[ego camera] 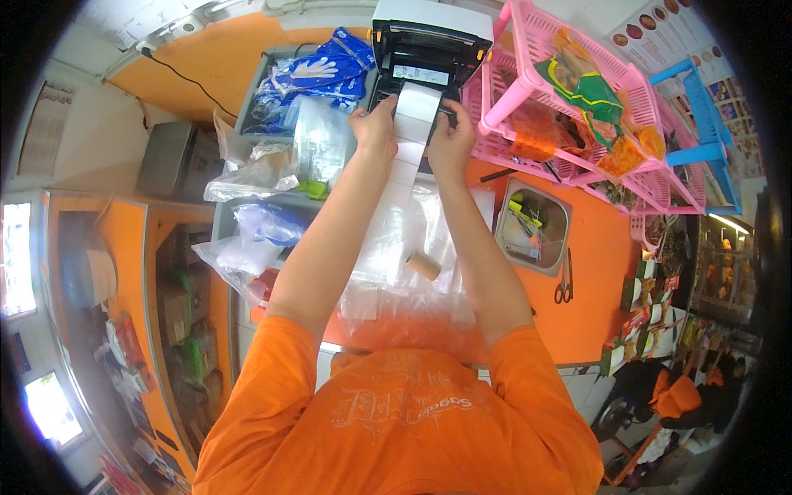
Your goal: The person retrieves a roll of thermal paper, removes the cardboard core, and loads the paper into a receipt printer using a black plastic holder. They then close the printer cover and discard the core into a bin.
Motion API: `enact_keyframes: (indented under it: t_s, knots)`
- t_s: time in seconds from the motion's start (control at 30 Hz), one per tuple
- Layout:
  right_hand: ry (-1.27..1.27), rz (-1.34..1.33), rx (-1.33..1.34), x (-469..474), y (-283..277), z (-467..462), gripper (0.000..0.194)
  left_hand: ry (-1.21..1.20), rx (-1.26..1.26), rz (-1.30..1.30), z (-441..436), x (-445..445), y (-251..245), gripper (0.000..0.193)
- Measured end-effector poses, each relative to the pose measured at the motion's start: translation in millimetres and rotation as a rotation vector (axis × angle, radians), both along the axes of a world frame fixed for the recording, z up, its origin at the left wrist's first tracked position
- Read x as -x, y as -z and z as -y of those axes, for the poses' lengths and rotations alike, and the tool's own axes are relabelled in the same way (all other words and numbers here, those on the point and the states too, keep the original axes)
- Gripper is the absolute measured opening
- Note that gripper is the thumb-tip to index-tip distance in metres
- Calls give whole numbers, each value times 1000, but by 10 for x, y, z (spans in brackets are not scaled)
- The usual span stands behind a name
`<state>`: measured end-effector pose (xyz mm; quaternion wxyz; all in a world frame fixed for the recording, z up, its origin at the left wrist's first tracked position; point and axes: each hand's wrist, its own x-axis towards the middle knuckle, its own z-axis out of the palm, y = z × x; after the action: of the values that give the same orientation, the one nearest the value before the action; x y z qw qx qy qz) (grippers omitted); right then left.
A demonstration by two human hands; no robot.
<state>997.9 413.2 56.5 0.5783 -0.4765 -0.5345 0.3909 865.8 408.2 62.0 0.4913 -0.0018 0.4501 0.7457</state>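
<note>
A label printer (433, 43) stands at the top centre with its lid raised. A strip of white labels (416, 130) comes out of it towards me and hangs over clear plastic bags (396, 247). My left hand (375, 127) is at the strip's left edge, thumb and fingers close together by the printer's front. My right hand (451, 139) is at the right edge, its thumb and forefinger bent near the printer; whether it pinches the paper cannot be told. A brown cardboard core (423, 265) lies on the plastic bags between my forearms.
Grey bins (263, 68) with blue glove packs (322, 71) and plastic bags stand left. Right are pink plastic racks (532, 80) with packets, a metal tray (560, 216) with small items, and black-handled scissors (563, 288) on the orange table (594, 247). A black cable (192, 80) runs at upper left.
</note>
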Motion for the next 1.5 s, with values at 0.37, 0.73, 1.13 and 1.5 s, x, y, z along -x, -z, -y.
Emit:
enact_keyframes:
  t_s: [0.37,0.73,1.13,1.5]
  knots:
    - [159,269,-150,86,-19,-92,25,-220,241,-172,-46,-311,-153,68]
    - [178,307,-174,107,49,-172,28,-283,232,-114,-91,-413,-167,64]
    - [46,627,-111,7,-125,14,49,-47,152,-120,-77,25,313,66]
    - [2,655,-104,-115,-166,274,56,192,198,-417,361,-86,-247,72]
